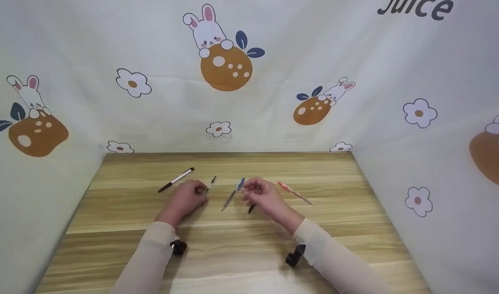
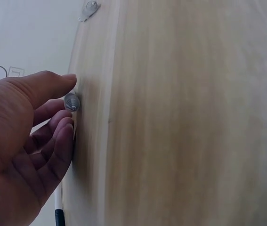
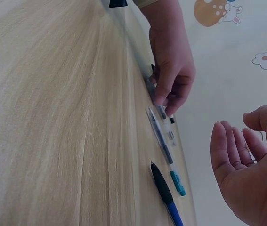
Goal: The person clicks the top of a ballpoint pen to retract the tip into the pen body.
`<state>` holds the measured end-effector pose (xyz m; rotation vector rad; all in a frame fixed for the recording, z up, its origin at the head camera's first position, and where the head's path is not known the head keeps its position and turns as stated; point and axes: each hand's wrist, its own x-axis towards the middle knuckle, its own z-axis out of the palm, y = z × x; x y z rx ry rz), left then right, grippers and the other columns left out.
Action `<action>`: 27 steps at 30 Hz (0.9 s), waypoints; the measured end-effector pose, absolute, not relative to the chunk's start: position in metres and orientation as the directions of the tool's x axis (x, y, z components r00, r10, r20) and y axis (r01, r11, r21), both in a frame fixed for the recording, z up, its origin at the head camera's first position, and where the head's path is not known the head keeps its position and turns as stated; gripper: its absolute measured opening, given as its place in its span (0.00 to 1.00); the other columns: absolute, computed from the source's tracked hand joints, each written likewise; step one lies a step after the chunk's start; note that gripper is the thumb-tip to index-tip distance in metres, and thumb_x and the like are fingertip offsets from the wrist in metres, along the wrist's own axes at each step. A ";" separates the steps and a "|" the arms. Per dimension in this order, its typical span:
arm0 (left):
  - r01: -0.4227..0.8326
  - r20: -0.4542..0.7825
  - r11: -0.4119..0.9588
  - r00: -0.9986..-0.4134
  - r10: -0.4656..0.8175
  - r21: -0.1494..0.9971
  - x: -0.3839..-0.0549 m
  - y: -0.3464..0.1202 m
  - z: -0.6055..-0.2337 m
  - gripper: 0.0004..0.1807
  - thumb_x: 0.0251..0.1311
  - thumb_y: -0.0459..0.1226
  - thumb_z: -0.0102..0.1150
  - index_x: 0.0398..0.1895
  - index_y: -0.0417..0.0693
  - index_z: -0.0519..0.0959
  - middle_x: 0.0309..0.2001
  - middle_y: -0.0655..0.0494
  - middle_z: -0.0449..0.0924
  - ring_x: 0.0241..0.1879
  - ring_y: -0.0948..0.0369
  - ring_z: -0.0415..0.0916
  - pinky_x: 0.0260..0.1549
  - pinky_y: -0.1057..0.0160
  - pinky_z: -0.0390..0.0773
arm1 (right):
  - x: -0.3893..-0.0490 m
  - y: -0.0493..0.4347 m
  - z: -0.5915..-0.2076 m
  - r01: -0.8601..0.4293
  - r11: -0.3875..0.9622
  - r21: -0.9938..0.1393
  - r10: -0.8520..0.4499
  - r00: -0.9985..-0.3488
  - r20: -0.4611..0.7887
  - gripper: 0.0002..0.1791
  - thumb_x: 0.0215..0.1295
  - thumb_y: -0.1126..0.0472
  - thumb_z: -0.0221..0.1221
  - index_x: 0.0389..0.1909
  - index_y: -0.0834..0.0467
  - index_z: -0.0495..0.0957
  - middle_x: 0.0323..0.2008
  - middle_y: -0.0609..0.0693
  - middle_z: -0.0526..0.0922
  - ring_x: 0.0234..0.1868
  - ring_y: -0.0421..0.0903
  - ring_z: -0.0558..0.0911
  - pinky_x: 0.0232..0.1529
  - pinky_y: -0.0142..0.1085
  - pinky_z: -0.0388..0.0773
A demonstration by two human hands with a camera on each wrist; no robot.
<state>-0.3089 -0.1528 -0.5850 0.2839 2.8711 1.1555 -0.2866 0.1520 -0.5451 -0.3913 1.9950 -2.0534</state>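
Observation:
In the head view my left hand (image 1: 189,196) pinches a clear pen with a dark end (image 1: 210,184) between thumb and fingers, low over the wooden table. The left wrist view shows the tip of that clear pen (image 2: 72,101) under the thumb. A clear pen with a blue-green cap (image 1: 233,194) lies between the hands. My right hand (image 1: 264,197) hovers beside its capped end, fingers loosely bent and holding nothing. Below that hand, a black-and-blue pen (image 3: 165,190) lies on the table, mostly covered by the hand in the head view.
A white pen with black ends (image 1: 176,179) lies left of my left hand. To the right of my right hand is a red-orange pen (image 1: 296,193). A printed cloth (image 1: 167,118) hangs behind the wooden table (image 1: 229,253) and along both sides.

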 end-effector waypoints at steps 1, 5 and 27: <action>0.159 0.039 0.710 -0.983 0.182 0.686 -0.309 -0.152 -0.585 0.18 0.68 0.36 0.76 0.57 0.38 0.87 0.48 0.48 0.86 0.50 0.49 0.84 0.57 0.44 0.83 | -0.287 0.152 -0.545 -0.005 -0.030 -1.000 -0.360 -0.933 0.016 0.16 0.73 0.75 0.62 0.59 0.77 0.77 0.43 0.54 0.86 0.47 0.56 0.90 0.44 0.37 0.89; 0.174 0.052 0.706 -0.980 0.190 0.686 -0.309 -0.151 -0.586 0.15 0.68 0.35 0.76 0.55 0.40 0.88 0.44 0.51 0.88 0.46 0.53 0.85 0.53 0.46 0.84 | -0.287 0.151 -0.547 -0.005 -0.025 -1.000 -0.356 -0.935 0.013 0.16 0.73 0.75 0.62 0.58 0.77 0.77 0.44 0.55 0.86 0.45 0.52 0.90 0.45 0.38 0.89; 0.140 0.038 0.737 -0.987 0.154 0.661 -0.308 -0.145 -0.583 0.14 0.65 0.32 0.72 0.53 0.42 0.89 0.41 0.54 0.87 0.40 0.56 0.80 0.46 0.49 0.83 | -0.333 0.097 -0.544 0.019 0.106 -0.994 -0.298 -0.953 -0.050 0.18 0.75 0.68 0.66 0.62 0.67 0.80 0.48 0.55 0.84 0.46 0.48 0.88 0.57 0.52 0.88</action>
